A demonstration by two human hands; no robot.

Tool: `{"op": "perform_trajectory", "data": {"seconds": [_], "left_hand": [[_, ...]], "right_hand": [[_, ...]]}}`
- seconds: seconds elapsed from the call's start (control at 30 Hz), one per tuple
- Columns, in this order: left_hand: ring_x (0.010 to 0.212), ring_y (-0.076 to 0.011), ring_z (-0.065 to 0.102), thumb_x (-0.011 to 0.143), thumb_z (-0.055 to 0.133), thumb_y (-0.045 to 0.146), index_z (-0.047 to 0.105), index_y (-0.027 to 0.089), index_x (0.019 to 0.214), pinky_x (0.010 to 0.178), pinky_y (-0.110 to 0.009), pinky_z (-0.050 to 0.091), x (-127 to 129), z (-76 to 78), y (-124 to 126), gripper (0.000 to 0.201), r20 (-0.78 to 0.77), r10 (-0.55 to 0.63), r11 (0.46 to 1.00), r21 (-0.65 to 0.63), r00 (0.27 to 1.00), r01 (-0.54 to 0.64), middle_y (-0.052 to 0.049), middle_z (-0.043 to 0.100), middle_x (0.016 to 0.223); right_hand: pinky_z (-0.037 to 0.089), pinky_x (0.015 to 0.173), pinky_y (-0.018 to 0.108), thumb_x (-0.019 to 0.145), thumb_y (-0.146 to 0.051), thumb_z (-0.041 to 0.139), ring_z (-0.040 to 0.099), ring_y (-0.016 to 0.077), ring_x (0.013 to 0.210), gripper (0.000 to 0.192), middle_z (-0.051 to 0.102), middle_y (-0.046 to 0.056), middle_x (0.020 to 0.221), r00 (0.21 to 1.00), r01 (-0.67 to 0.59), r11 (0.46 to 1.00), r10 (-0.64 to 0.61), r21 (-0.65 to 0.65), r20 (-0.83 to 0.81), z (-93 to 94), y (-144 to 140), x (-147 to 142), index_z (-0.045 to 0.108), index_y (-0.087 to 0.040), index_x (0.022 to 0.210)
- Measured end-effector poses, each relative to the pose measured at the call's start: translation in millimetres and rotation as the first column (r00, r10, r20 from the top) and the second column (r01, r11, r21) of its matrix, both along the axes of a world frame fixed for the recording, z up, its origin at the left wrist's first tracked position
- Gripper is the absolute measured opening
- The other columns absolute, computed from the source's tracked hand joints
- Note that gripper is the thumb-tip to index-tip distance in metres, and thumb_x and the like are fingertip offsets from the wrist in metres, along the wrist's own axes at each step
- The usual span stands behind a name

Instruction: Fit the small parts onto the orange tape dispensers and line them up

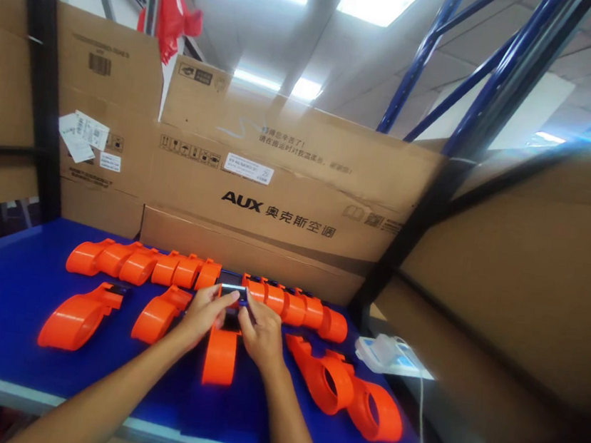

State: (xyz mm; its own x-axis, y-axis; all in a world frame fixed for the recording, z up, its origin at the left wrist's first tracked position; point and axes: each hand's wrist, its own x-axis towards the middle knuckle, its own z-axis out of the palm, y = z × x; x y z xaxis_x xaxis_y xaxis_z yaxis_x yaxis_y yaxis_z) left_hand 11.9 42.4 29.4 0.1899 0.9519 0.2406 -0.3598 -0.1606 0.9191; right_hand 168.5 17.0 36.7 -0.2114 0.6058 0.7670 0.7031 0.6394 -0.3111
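My left hand (205, 315) and my right hand (262, 329) are close together above the blue table. Between their fingers is a small dark piece (233, 299) with a pale toothed edge, pinched from both sides. The left thumb presses along its top. Just below the hands, an orange band-shaped part (219, 359) shows; I cannot tell whether it joins the held piece. An orange loop (157, 316) lies left of my left hand, and another orange loop (326, 383) lies right of my right wrist. The undersides of my fingers are hidden.
A row of several orange loops (138, 265) runs along the back of the blue table (2, 286). Behind stands a cardboard wall (197, 188). A white power strip (387, 356) with a cable sits at the right, near a dark metal post (403, 249).
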Motion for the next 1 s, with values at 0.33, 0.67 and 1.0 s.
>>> {"op": "perform_trajectory", "data": {"seconds": [0.33,0.67,1.0], "left_hand": [[0.032,-0.0047,0.039,0.069,0.080,0.044,0.066,0.015,0.080,0.035,-0.019,0.027,-0.7,6.9,-0.7,0.034,0.164,0.018,0.992,-0.128,0.986,0.003,0.006,0.054,0.048],[0.034,-0.0056,0.046,0.066,0.085,0.041,0.064,0.015,0.079,0.037,-0.020,0.032,1.4,5.9,-2.7,0.036,0.222,-0.055,0.972,-0.210,0.974,0.103,0.004,0.060,0.055],[0.037,-0.0045,0.047,0.064,0.087,0.040,0.063,0.015,0.080,0.037,-0.018,0.032,0.7,8.6,-4.3,0.038,0.222,-0.094,0.964,-0.224,0.971,0.144,0.004,0.059,0.057]], "right_hand": [[0.054,0.072,0.029,0.094,-0.023,0.050,0.066,0.0193,0.078,0.062,0.072,0.009,0.096,0.986,-0.032,0.999,0.037,-0.035,0.165,2.3,-2.2,7.4,0.032,-0.019,0.153],[0.054,0.070,0.031,0.086,-0.012,0.050,0.066,0.0212,0.073,0.064,0.072,0.009,0.084,0.956,0.094,0.992,-0.114,0.087,0.269,-5.5,-0.7,5.1,0.039,-0.014,0.149],[0.056,0.071,0.033,0.080,-0.006,0.054,0.066,0.0219,0.072,0.066,0.072,0.009,0.084,0.959,0.046,0.996,-0.066,0.077,0.276,-7.8,-1.3,4.2,0.045,-0.012,0.144]]}}
